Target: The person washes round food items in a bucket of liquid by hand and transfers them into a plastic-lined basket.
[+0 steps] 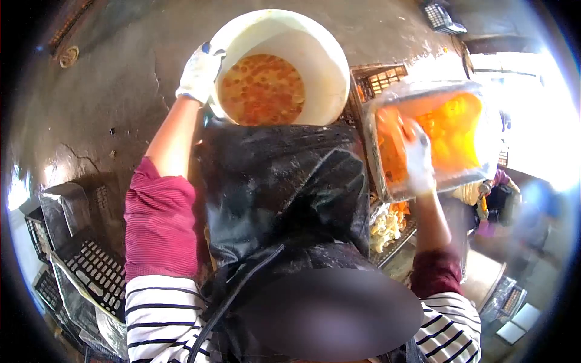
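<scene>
My left hand (201, 72), in a white glove, is closed on the left rim of a large white bucket (324, 66). Orange-brown liquid with many round orange pieces (262, 89) lies at the bottom of the bucket. To the right stands a tray lined with clear plastic (387, 189), with bright orange contents (451, 133) inside. My right hand (416, 154), gloved and blurred by motion, is over the left part of this tray, and its fingertips are among the orange contents. Whether its fingers hold anything cannot be made out.
Black crates (94, 269) stand at the lower left. Pale and orange peelings (387, 228) lie in a crate below the tray. Another person (501, 199) is at the right, beyond the tray. A small crate (442, 18) sits at the top right on the wet floor (121, 91).
</scene>
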Available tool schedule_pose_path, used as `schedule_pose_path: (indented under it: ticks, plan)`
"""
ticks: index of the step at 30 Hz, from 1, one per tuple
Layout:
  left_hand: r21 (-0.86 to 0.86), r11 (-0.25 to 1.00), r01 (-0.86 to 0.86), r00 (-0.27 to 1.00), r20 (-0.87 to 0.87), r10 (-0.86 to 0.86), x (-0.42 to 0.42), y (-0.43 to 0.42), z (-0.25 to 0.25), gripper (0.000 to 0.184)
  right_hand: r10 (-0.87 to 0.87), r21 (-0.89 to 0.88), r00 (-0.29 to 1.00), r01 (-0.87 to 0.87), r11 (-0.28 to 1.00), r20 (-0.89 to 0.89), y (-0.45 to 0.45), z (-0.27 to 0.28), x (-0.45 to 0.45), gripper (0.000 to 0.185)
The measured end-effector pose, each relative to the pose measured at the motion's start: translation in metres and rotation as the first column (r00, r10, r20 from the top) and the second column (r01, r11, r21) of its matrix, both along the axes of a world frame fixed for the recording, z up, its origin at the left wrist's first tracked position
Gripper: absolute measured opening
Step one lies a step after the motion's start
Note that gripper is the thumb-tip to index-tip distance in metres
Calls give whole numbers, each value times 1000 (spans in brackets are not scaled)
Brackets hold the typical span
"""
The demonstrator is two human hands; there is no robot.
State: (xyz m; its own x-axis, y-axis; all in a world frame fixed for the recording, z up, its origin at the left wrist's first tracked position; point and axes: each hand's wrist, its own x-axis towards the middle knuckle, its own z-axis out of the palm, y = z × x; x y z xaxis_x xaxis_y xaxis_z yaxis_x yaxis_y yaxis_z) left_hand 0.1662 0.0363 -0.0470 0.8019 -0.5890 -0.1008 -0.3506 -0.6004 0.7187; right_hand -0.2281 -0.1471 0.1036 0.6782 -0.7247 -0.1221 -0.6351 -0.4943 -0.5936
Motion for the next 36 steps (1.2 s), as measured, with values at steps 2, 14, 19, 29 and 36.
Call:
schedule_pose_path:
  ticks: [2, 14, 19, 29, 36]
  plan:
    - [-75, 996, -43, 995, -98, 36, -1, -2, 0, 41, 207, 282, 977, -211, 936, 44, 4, -3, 89, 27]
    - [-211, 954, -212, 966, -194, 171, -12, 0, -9, 46, 419, 519, -421, -842, 150, -804, -38, -277, 247, 23]
    - [-517, 772, -370, 836, -548, 34, -17, -8, 0, 37, 454, 538, -442, -837, 100, -774, -31, -266, 234, 24]
    - [-240, 966, -95, 995, -27, 91, -2, -1, -24, 44, 672, 262, 503, -659, 705, -543, -49, -155, 242, 43]
    - [-127, 987, -94, 996, -13, 94, -21, 4, 20, 37, 91, 583, 929, -300, 755, 360, -32, -21, 52, 34]
